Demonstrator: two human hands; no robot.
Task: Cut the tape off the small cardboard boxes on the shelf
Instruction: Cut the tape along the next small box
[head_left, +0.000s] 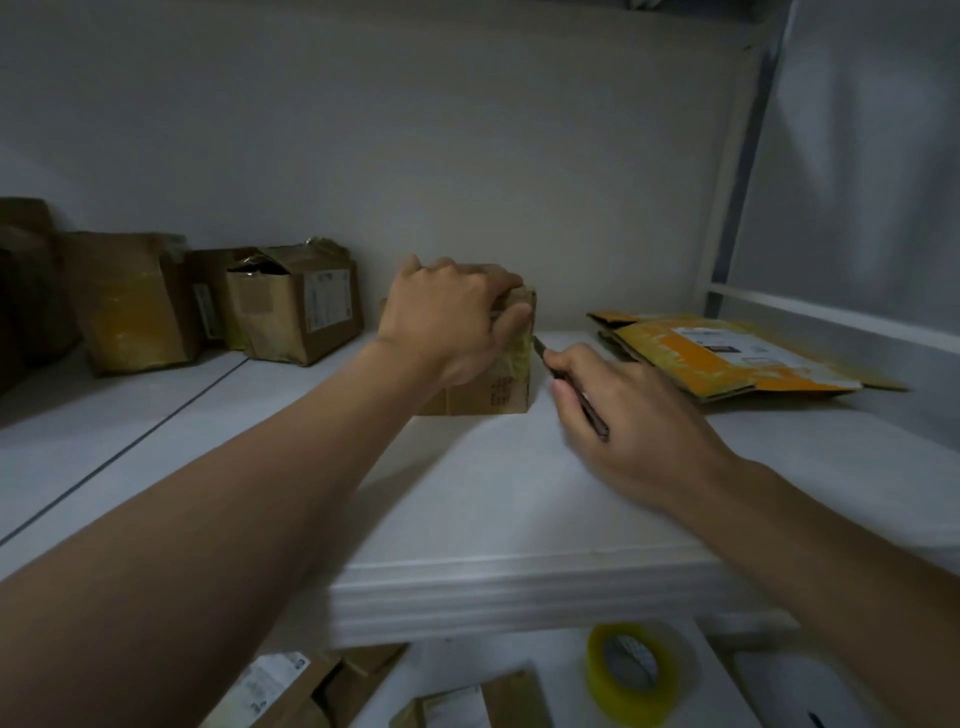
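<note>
A small cardboard box (493, 387) wrapped in yellowish tape stands in the middle of the white shelf (467, 499). My left hand (447, 322) grips its top, fingers curled over the right upper edge. My right hand (628, 415) holds a thin dark cutter (571, 387) just right of the box. The blade tip sits at the box's right edge; whether it touches the tape I cannot tell. Much of the box's front is hidden behind my left hand.
Several taped cardboard boxes (296, 306) stand at the back left of the shelf. Flattened yellow-taped cardboard (727, 358) lies at the back right. Below the shelf edge are a roll of yellow tape (634, 670) and more boxes (311, 691).
</note>
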